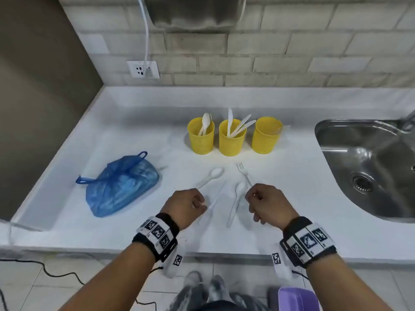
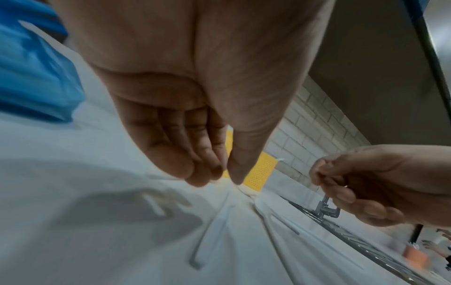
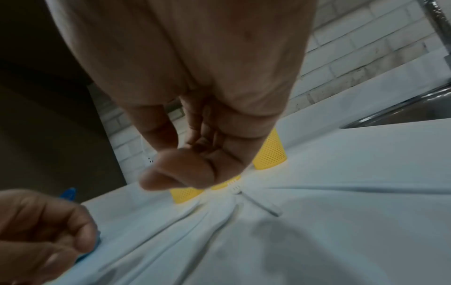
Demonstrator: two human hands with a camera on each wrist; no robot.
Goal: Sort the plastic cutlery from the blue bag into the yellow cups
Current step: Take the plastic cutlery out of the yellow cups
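Perforated plastic cups (image 1: 231, 139), steel sink (image 1: 368, 162)

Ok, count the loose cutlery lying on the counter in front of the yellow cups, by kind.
Spoons: 2
Fork: 1
Knife, judging by its long, thin shape: 1
Total: 4

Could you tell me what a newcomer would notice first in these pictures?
Three yellow cups in a row at the back of the white counter, the left two holding white cutlery. A crumpled blue bag lies to their left. Loose spoons and a fork lie in front, beyond the left hand and right hand.
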